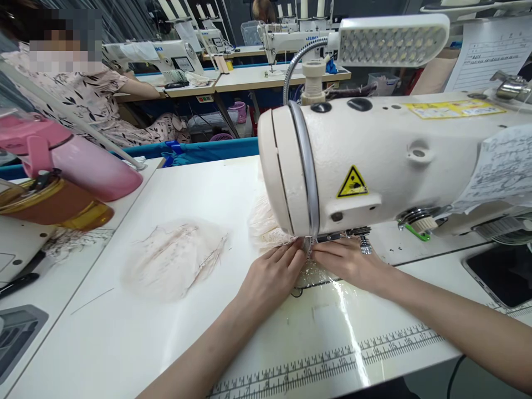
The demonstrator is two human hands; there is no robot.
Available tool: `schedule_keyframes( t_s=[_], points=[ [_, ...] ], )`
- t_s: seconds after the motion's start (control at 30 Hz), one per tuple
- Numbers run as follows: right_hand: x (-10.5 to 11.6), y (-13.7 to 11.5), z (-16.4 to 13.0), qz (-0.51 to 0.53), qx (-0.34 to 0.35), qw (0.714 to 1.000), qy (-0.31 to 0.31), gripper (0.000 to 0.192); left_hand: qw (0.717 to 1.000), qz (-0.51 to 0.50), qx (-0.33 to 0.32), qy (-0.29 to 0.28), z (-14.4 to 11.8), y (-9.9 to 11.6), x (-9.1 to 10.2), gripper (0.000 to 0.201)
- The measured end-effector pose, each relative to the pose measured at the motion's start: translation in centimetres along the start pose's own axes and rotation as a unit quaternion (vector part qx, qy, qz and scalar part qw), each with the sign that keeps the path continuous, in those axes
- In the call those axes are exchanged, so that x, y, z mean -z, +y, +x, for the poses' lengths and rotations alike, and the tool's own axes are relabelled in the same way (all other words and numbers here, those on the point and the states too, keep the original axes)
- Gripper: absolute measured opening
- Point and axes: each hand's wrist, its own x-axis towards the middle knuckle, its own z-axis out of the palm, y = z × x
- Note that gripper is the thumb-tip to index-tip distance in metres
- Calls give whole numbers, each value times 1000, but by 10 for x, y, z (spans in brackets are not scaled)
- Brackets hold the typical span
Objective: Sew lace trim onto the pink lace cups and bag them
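Observation:
A sheer, pale lace-like fabric (266, 221) lies under the head of a white sewing machine (374, 144), partly hidden by it. My left hand (274, 271) rests on this fabric left of the needle area, its fingers close together and pressing the cloth. From the other side, my right hand (351, 260) reaches in, fingers together on the fabric by the presser foot, below the metal parts. Glittery specks show on the cloth between the hands. The needle tip and both thumbs are hard to make out. Another sheer fabric piece (174, 260) with dark thread ends lies to the left.
A ruler strip (316, 366) runs along the front table edge. A phone (502, 271) lies at right. On the left stand a pink bottle (91, 160) and an amber cup (58, 205). An LED lamp (393, 41) overhangs the machine. Another person (83, 94) sits beyond.

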Motion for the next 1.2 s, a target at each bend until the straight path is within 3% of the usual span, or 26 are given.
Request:
schedule_keyframes(
  t_s=[0.4,0.6,0.73,1.07,1.2],
  points=[
    [14,0,5,-75,-60,993,65,17,1000,-1,13,-23,-2,7,-1,38],
    [13,0,7,40,-124,991,39,33,1000,-2,3,5,-1,8,-3,36],
    [14,2,8,77,-140,987,19,32,1000,2,7,1,-1,8,-4,37],
    [13,8,-4,-36,-171,984,23,30,999,-22,31,-5,1,6,-4,38],
    [17,5,-5,-70,-111,991,15,27,1000,-1,16,5,1,7,-4,35]
  ],
)
